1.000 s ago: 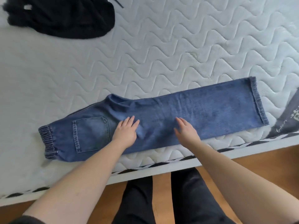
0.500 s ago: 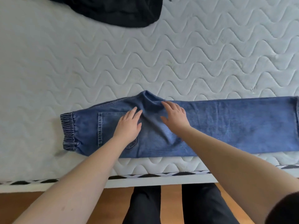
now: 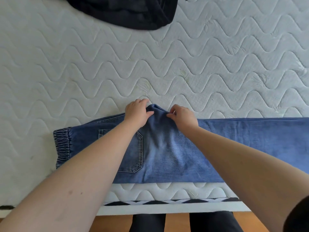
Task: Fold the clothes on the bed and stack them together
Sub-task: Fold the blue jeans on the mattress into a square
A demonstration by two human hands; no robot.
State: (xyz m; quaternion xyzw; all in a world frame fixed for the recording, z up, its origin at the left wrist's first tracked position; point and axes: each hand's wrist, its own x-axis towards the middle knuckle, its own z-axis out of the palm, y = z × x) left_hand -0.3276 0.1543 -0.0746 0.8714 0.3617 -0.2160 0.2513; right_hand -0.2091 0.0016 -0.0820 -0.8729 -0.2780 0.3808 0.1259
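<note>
Blue jeans [image 3: 167,153] lie flat along the near edge of the bed, folded lengthwise, legs stacked. Elastic waistband [image 3: 62,144] is at the left end; the legs run off the right side of the frame. A back pocket [image 3: 133,156] faces up, partly covered by the left forearm. The crotch point [image 3: 157,109] sticks out toward the far side as a small peak of denim.

Left hand [image 3: 137,113]: fingers curled over the far left side of that peak, thumb on top of the fabric, so this grip is closed on the denim. Right hand [image 3: 183,115]: fingers bent, pinching the right side of the same peak; grip closed on the denim too. The hands sit near each other with the peak between them. Both forearms cross over the jeans from the near side and block part of the seat area.

The mattress [image 3: 217,64] is white, quilted in a wavy stitch pattern, with a black-and-white zigzag trim band [image 3: 167,202] along the near side. A black garment [image 3: 127,12] lies crumpled at the far edge, well apart from the jeans and cut off by the top of the frame; its type is unclear. Wooden floor [image 3: 177,221] shows below the bed, with the person's dark trouser legs [image 3: 147,222] standing on it.

No brand, label or readable text visible.
</note>
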